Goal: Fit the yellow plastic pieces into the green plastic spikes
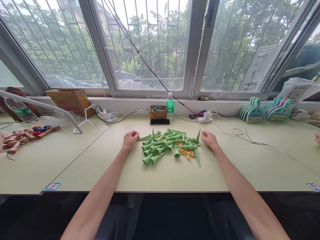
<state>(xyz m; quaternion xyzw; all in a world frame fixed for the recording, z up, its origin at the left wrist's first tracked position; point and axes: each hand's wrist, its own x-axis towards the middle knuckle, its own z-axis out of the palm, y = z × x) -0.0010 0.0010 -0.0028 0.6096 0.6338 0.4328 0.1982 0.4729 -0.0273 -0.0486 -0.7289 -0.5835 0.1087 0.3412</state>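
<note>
A heap of green plastic plant-watering spikes [160, 146], long cones with ribbed collars, lies on the table between my hands. Small yellow plastic pieces [187, 153] lie partly under the heap at its right front. To the left of the heap, my left hand [130, 139] rests on the table with curled fingers, close to the tip of one spike; I see nothing held. My right hand [209, 139] lies at the right side, fingers bent together beside an upright spike [198, 136], with nothing visible in them.
Behind the heap are a black phone [160, 122], a small cardboard box [158, 114] and a green-labelled bottle [170, 106]. White cables [246, 140] cross the right side. Wooden beaded items [27, 135] lie at left; dustpan-like sets [253, 110] stand back right. Another person's hand [317, 138] shows at far right.
</note>
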